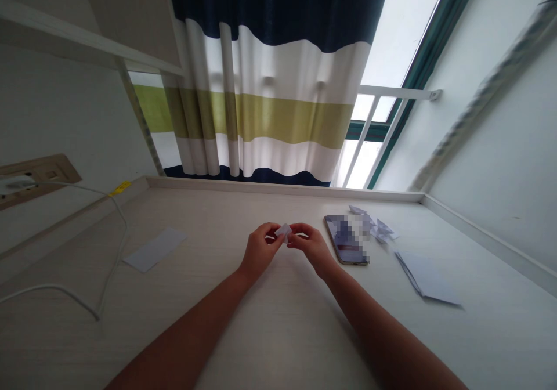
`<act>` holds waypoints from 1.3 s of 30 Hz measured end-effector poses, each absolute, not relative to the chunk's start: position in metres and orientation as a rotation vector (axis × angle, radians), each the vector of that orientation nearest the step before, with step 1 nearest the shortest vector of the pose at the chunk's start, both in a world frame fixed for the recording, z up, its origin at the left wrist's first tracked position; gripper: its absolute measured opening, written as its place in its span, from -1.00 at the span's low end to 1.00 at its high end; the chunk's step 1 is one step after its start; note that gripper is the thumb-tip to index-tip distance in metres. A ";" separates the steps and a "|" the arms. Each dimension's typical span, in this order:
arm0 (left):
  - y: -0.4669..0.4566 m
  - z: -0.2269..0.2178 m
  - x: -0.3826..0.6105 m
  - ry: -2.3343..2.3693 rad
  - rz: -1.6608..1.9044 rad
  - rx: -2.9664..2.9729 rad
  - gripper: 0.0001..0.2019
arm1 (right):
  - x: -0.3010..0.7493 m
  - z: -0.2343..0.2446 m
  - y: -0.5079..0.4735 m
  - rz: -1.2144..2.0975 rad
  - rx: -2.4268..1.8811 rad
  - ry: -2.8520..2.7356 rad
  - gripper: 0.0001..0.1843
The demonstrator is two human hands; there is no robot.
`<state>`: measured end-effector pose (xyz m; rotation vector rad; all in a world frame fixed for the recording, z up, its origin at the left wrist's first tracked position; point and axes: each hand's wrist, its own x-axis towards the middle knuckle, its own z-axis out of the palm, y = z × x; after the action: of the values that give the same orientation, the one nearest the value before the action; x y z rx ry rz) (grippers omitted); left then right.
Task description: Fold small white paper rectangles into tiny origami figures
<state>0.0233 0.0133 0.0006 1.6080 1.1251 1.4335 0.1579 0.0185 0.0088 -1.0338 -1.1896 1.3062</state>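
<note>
Between my two hands, above the middle of the desk, is a small folded piece of white paper [284, 231]. My left hand [260, 249] pinches it from the left, thumb and fingers closed on its edge. From the other side my right hand [311, 247] grips it with thumb and forefinger. The fingers hide part of the folds. Just right of my right hand lies a smartphone [343, 240], its screen facing up and partly blurred out. Several folded white paper pieces [380, 230] lie beyond the phone.
A stack of white paper [429, 277] rests at the right. On the left lie a single paper strip [155, 249] and a white cable [119, 245] running from a wall socket [41, 175]. The pale desk [270, 332] has a raised back edge below a striped curtain [270, 88].
</note>
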 end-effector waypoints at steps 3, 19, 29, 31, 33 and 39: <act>0.013 0.001 0.024 1.142 1.443 1.641 -0.84 | 0.158 0.007 0.019 1.299 -1.045 -1.213 -0.71; 0.014 -0.003 0.023 1.152 1.430 1.680 -0.86 | 0.158 0.000 0.022 1.206 -0.996 -1.249 -0.72; 0.010 -0.002 0.027 1.200 1.502 1.691 -0.93 | 0.152 0.000 0.015 0.983 -1.047 -1.387 -0.82; 0.009 -0.001 0.027 1.226 1.509 1.704 -0.93 | 0.151 0.000 0.013 0.916 -1.066 -1.422 -0.84; 0.009 -0.001 0.028 1.254 1.513 1.720 -0.93 | 0.149 0.001 0.010 0.867 -1.081 -1.450 -0.86; 0.009 -0.001 0.027 1.258 1.516 1.732 -0.94 | 0.147 0.006 0.005 0.796 -1.087 -1.482 -0.86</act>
<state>0.0271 0.0090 -0.0014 1.7324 1.2579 1.5163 0.1467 0.0052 0.0057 -1.0873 -1.4824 0.7965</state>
